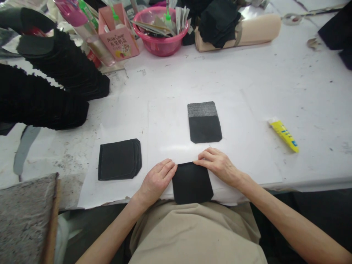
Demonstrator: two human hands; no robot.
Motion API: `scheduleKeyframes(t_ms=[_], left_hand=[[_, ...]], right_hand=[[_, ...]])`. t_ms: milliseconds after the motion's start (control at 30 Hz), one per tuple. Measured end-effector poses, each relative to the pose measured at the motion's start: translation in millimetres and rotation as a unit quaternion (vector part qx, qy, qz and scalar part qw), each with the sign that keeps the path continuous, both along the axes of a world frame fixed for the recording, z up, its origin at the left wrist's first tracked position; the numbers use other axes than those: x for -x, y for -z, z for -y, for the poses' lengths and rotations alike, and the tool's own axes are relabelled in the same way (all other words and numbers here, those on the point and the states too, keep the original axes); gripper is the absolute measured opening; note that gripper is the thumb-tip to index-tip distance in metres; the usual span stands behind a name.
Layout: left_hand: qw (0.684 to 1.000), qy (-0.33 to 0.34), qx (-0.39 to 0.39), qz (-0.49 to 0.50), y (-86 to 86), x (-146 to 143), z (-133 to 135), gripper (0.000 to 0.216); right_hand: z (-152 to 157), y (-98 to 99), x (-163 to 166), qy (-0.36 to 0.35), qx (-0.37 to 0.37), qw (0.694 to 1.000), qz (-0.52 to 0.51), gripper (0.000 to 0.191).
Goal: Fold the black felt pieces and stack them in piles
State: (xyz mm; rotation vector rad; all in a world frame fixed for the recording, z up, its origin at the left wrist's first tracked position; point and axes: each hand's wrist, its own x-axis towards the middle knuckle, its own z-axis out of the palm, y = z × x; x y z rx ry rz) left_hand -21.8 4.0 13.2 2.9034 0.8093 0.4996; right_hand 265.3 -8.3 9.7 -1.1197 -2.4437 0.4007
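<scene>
In the head view, a black fabric piece [191, 183] lies at the near edge of the white table [275, 80]. It looks matte and soft, with a straight top and two cut lower corners, and its lower part hangs over the table edge.

The left hand [157, 179] is flat and open, with the fingers stretched out and close together. It rests along the left side of this piece and the fingertips touch the upper left corner. The right hand [218, 165] is also open and flat, and its fingers lie on the upper right corner and the top edge. Neither hand grasps anything, so the piece lies between the two hands and touches both.

A little farther away, on a white paper sheet [165, 128], there is a second piece [205, 128] of the same shape, with a grey, rough-looking band across its top. To the left is a small stack of black pieces [119, 159], slightly fanned. To the right, well apart, lies a yellow tube [283, 134] with a white cap.

At the far left stand tall stacks of black pieces [41, 99]. Behind them are a pink box [118, 36], a pink plastic bowl [159, 40] and a beige roll [258, 27]. A speckled grey board [24, 216] is at the lower left.
</scene>
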Motion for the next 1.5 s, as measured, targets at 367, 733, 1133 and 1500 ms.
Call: scheduleKeyframes(t_ms=[367,733,1133,1500], left_hand=[[0.999,-0.004,0.013,-0.035,0.3,14.2,5.5,0.031],[0.999,-0.022,0.028,-0.010,-6.1,15.7,3.9,0.022],[0.995,-0.009,-0.005,-0.102,-4.2,-18.9,8.5,0.035],[0.987,-0.003,0.015,-0.161,-12.4,-25.2,2.5,0.043]], right_hand=[[1.0,-0.8,-1.0,-0.002,-0.011,1.000,0.000,0.023],[2.0,-1.0,0.0,0.000,-0.012,1.000,-0.004,0.023],[-2.7,-1.7,-7.5,-0.013,-0.001,1.000,-0.003,0.024],[-3.1,-5.3,-16.5,-0.014,-0.001,1.000,0.000,0.024]])
